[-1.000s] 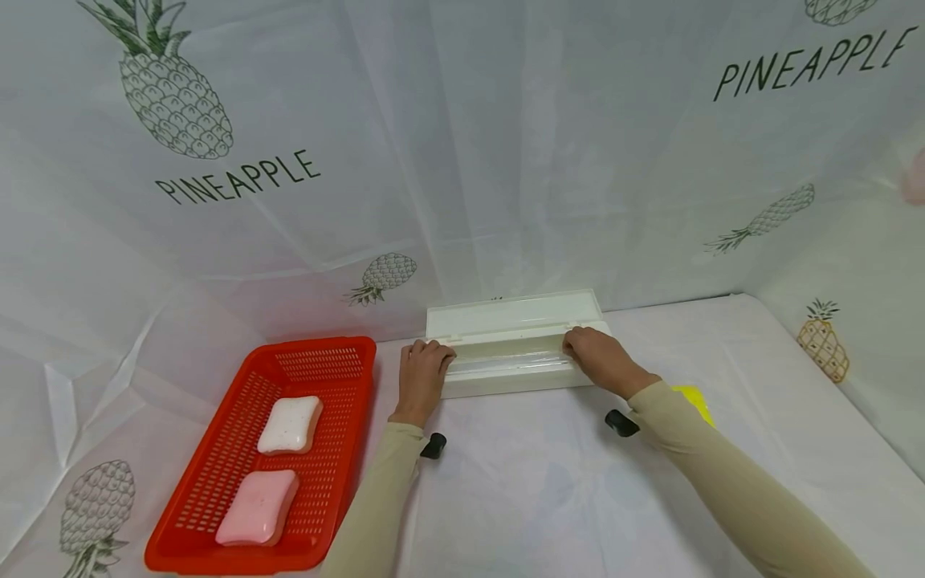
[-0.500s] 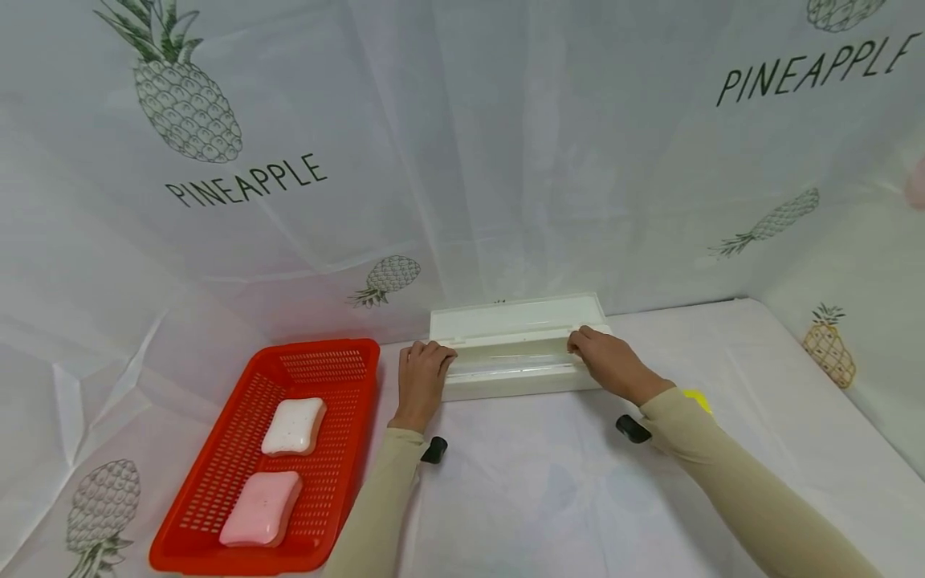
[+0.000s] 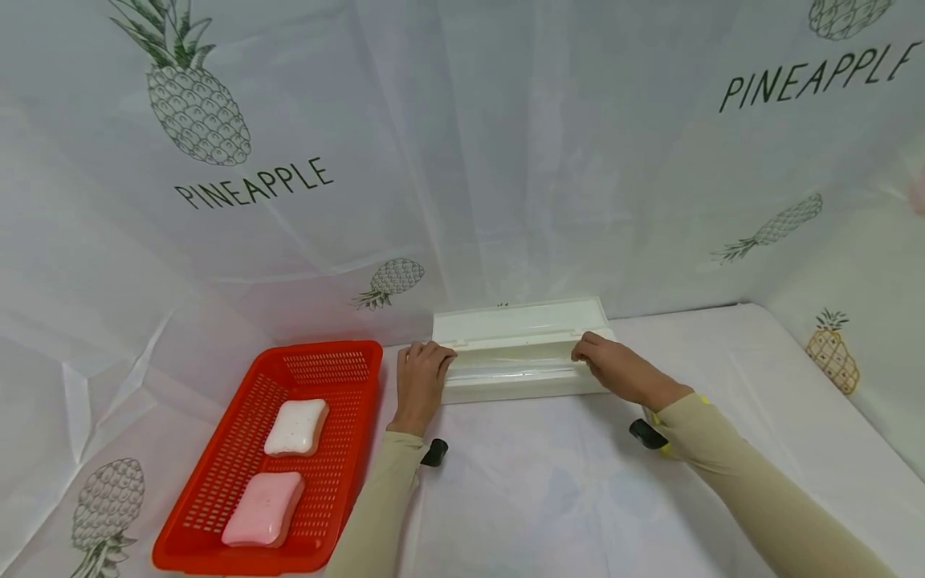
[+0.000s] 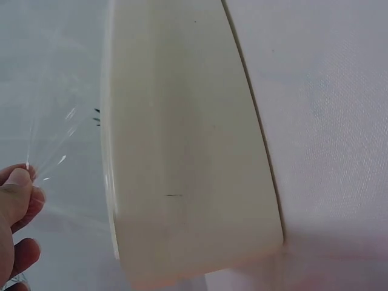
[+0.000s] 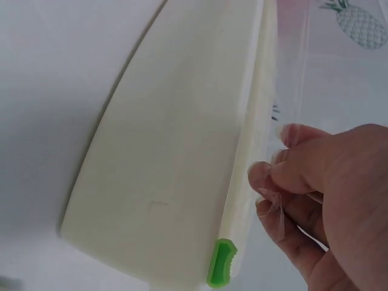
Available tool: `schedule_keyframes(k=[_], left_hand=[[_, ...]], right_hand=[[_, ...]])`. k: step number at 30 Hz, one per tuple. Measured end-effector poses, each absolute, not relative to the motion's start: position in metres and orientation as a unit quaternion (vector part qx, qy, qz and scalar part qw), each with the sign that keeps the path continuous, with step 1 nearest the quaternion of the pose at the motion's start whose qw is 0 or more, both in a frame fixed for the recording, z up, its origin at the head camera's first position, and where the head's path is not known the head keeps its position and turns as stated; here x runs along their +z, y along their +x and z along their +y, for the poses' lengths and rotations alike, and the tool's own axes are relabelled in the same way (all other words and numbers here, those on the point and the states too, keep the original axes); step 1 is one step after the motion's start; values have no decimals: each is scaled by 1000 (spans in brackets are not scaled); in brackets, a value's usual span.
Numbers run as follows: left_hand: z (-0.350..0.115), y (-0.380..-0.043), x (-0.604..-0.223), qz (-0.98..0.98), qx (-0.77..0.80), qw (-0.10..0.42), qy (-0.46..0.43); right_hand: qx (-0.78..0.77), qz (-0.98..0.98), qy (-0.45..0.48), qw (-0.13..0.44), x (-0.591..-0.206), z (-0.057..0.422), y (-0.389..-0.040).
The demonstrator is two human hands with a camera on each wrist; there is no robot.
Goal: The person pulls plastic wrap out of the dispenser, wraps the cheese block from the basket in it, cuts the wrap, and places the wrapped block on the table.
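A long white cling film dispenser (image 3: 523, 388) lies at the back of the table with its lid (image 3: 516, 317) raised against the backdrop. My left hand (image 3: 421, 377) is at its left end, and in the left wrist view thumb and fingers pinch gathered clear cling film (image 4: 48, 157). At the right end my right hand (image 3: 623, 369) pinches the film too; a crumpled bit of cling film (image 5: 274, 209) shows between its fingers. The film stretches up in folds from the left pinch. A green slide cutter (image 5: 222, 263) sits on the dispenser's edge in the right wrist view.
To the left stands a red perforated basket (image 3: 361, 449) holding a white soap-like block (image 3: 295, 427) and a pink one (image 3: 263, 508). A yellow thing (image 3: 666, 452) is mostly hidden by the right sleeve. White pineapple-printed cloth (image 3: 506, 160) hangs behind the table.
My right hand has shifted a little to the right, and its sleeve now covers more of the yellow thing. The left hand has barely moved. The whole view has drifted slightly.
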State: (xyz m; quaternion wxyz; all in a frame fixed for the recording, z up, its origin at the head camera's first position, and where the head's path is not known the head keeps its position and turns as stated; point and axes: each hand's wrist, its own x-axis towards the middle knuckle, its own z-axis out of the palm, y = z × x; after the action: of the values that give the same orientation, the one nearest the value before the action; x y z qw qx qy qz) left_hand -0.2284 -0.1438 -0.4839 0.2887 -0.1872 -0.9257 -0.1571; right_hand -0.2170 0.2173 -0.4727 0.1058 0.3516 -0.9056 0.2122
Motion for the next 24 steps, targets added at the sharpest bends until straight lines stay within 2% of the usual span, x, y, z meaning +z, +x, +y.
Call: schedule_keyframes(k=[5,9,14,24], left_hand=[[-144,-227,-482,-926,-157,289,-186],[-144,-226,-482,-923,-159,294,-188],[-145,-225,-483,-921,-168,297,-188],[-148,-224,-481,-918,-175,303,-188]], right_hand=[[236,-909,335,80,-474,217,-214],[245,-911,318,92,-476,214,-212],[242,-915,290,143,-479,213,-212],[226,-891,264,292,-476,211,-216]])
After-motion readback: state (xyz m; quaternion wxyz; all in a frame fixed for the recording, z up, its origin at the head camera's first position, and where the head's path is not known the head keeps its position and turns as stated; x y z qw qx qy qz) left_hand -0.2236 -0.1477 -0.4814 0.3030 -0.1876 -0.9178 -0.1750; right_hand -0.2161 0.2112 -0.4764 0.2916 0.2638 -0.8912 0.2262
